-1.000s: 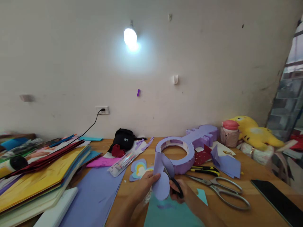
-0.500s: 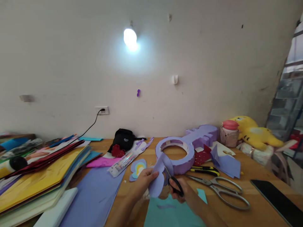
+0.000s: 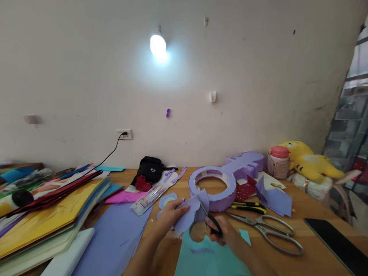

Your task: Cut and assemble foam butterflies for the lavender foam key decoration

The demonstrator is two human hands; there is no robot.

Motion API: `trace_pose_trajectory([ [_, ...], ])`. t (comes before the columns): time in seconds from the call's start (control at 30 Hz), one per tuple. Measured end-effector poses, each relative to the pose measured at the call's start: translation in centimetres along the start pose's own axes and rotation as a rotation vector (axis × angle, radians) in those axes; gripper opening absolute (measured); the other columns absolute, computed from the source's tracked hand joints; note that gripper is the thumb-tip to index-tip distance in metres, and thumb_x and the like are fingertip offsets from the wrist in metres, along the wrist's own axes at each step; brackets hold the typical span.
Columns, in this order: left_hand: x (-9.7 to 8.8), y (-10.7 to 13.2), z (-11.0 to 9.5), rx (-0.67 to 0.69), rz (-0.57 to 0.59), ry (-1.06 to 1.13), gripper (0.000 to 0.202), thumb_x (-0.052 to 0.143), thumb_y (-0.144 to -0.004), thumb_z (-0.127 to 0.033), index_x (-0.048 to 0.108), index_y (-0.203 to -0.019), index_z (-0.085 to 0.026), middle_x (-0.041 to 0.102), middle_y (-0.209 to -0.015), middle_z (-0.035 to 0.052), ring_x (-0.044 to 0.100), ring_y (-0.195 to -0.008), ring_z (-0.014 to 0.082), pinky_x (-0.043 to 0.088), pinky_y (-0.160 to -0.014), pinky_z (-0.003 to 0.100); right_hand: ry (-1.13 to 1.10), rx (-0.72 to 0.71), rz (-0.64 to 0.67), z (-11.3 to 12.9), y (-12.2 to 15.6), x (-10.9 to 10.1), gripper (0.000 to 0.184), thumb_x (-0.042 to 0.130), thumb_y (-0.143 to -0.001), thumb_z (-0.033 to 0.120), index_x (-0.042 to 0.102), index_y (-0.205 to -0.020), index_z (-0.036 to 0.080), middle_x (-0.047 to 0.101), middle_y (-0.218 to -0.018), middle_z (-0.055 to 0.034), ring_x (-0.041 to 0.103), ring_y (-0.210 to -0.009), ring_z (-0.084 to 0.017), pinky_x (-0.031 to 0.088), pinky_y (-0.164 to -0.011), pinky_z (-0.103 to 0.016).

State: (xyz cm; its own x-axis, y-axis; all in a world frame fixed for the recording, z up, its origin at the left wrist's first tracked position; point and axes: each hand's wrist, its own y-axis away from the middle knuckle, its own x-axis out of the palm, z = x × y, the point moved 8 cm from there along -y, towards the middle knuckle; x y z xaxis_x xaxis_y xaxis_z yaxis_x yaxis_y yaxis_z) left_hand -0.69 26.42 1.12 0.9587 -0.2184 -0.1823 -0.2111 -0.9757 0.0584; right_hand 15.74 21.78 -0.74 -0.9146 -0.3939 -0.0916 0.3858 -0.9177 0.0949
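Note:
My left hand (image 3: 171, 217) pinches a lavender paper cutout (image 3: 188, 213) with a rounded, scalloped outline, thumb on top. In my right hand (image 3: 223, 231) are small scissors (image 3: 214, 224) with black handles, the fingers closed round the loops. Their blades meet the paper's right side. Under both hands lies a teal paper sheet (image 3: 207, 257) with a rounded piece cut out of its upper edge. A layered paper flower (image 3: 167, 199) in purple, blue and yellow is partly hidden behind my left hand. Just beyond the paper rests a lavender ring-headed key shape (image 3: 212, 199).
Large metal scissors (image 3: 267, 226), a yellow-black utility knife (image 3: 249, 207) and a phone (image 3: 339, 245) lie at right. Stacked coloured paper (image 3: 57, 214) fills the left. Behind are a black pouch (image 3: 148, 170), a pink-lidded bottle (image 3: 278, 163) and a yellow plush toy (image 3: 310, 161).
My left hand has shifted slightly left and turned the lavender paper, which now lies more slanted. The small scissors stay in my right hand, nearly in the same place.

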Motion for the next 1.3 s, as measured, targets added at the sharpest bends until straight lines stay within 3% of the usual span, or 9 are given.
trace_pose_trajectory([
  [0.1, -0.3, 0.1, -0.3, -0.006, 0.001, -0.020, 0.037, 0.072, -0.061, -0.053, 0.066, -0.067, -0.017, 0.058, -0.062, -0.0003, 0.051, -0.058, 0.0145, 0.035, -0.051, 0.024, 0.048, 0.008, 0.017, 0.2, -0.1, 0.0, 0.056, 0.049, -0.069, 0.076, 0.042, -0.058, 0.022, 0.041, -0.047, 0.0059, 0.023, -0.039, -0.004, 0.013, -0.040, -0.023],
  [0.4, -2.3, 0.0, -0.4, -0.039, -0.151, 0.101, 0.041, 0.074, -0.056, -0.055, 0.056, -0.068, -0.020, 0.054, -0.059, -0.0041, 0.048, -0.055, 0.0124, 0.031, -0.048, 0.023, 0.094, 0.028, -0.010, 0.0, -0.6, -0.4, 0.058, 0.054, -0.064, 0.078, 0.042, -0.053, 0.022, 0.040, -0.043, 0.0067, 0.024, -0.037, -0.004, 0.013, -0.038, -0.023],
  [0.63, -2.2, 0.0, -1.3, 0.040, -0.085, 0.018, 0.038, 0.075, -0.057, -0.051, 0.063, -0.071, -0.018, 0.056, -0.063, -0.0024, 0.045, -0.055, 0.0126, 0.030, -0.049, 0.024, 0.119, 0.044, 0.039, 0.0, -0.4, -0.1, 0.060, 0.051, -0.067, 0.080, 0.041, -0.053, 0.022, 0.038, -0.043, 0.0062, 0.024, -0.036, -0.004, 0.013, -0.037, -0.024],
  [0.83, -2.8, -0.1, -0.7, -0.016, -0.115, 0.003, 0.038, 0.074, -0.057, -0.053, 0.062, -0.072, -0.020, 0.057, -0.064, -0.0019, 0.050, -0.058, 0.0149, 0.033, -0.051, 0.025, 0.114, -0.009, 0.050, 0.8, -0.2, 0.1, 0.056, 0.059, -0.069, 0.071, 0.040, -0.052, 0.022, 0.038, -0.045, 0.0056, 0.026, -0.042, -0.006, 0.015, -0.041, -0.024],
  [1.03, -2.7, -0.3, -0.8, 0.008, -0.058, -0.078, 0.037, 0.074, -0.055, -0.051, 0.064, -0.069, -0.018, 0.051, -0.056, -0.0047, 0.044, -0.052, 0.0118, 0.029, -0.048, 0.023, 0.167, 0.019, 0.030, 0.4, 0.0, -0.2, 0.058, 0.052, -0.071, 0.076, 0.040, -0.052, 0.022, 0.039, -0.045, 0.0054, 0.025, -0.041, -0.006, 0.014, -0.041, -0.025],
  [1.3, -2.8, -0.2, -0.8, 0.013, -0.046, -0.067, 0.033, 0.074, -0.057, -0.048, 0.063, -0.068, -0.019, 0.049, -0.055, -0.0051, 0.044, -0.054, 0.0128, 0.028, -0.048, 0.024, 0.169, 0.055, 0.021, 0.2, -0.5, -0.1, 0.052, 0.061, -0.068, 0.066, 0.042, -0.048, 0.023, 0.038, -0.040, 0.0062, 0.028, -0.038, -0.007, 0.016, -0.040, -0.025],
])
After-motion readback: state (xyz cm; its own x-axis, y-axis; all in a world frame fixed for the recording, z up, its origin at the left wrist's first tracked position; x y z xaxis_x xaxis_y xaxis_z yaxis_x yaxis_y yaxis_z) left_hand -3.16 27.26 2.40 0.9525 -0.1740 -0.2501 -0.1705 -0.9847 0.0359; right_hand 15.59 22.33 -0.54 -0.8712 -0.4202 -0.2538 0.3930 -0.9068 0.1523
